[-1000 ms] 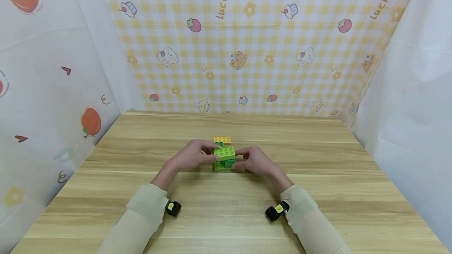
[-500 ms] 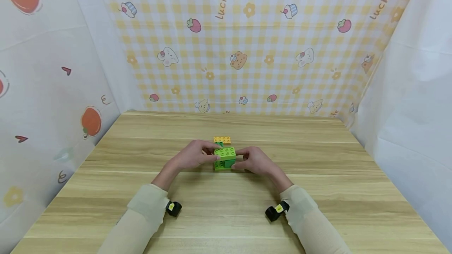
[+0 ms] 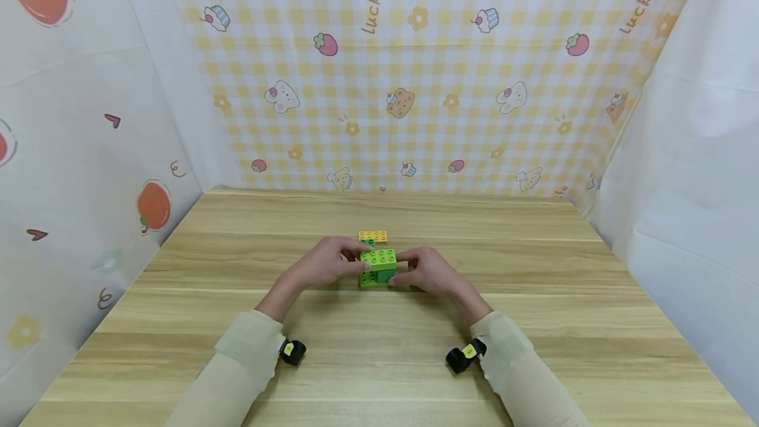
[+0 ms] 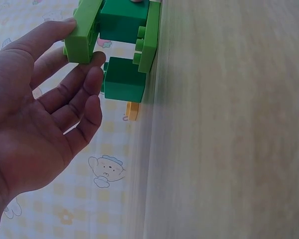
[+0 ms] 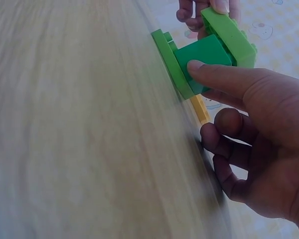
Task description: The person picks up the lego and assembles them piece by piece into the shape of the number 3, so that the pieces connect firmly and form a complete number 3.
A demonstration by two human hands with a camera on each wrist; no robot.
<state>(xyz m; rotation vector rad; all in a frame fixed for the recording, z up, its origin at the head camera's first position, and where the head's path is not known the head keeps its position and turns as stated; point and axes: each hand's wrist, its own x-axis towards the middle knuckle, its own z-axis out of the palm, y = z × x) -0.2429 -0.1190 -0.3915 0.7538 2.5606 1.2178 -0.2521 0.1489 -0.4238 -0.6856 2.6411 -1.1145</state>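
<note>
A small stack of green bricks stands on the wooden table [image 3: 379, 361] between my two hands. A light green brick [image 3: 377, 257] tops it. Under that sits a dark green brick [image 3: 386, 275] on a light green base plate [image 3: 367, 279]. My left hand [image 3: 356, 262] pinches the top brick's left end between thumb and forefinger. In the left wrist view that top brick [image 4: 84, 32] sits above two dark green blocks [image 4: 123, 79]. My right hand [image 3: 402, 267] holds the stack's right side, and its thumb [image 5: 214, 74] presses the dark green brick [image 5: 204, 52].
A yellow brick [image 3: 373, 236] lies flat just behind the stack, with a small dark green piece [image 3: 368, 242] in front of it. Patterned cloth walls [image 3: 409, 84] close the table at the back and on both sides.
</note>
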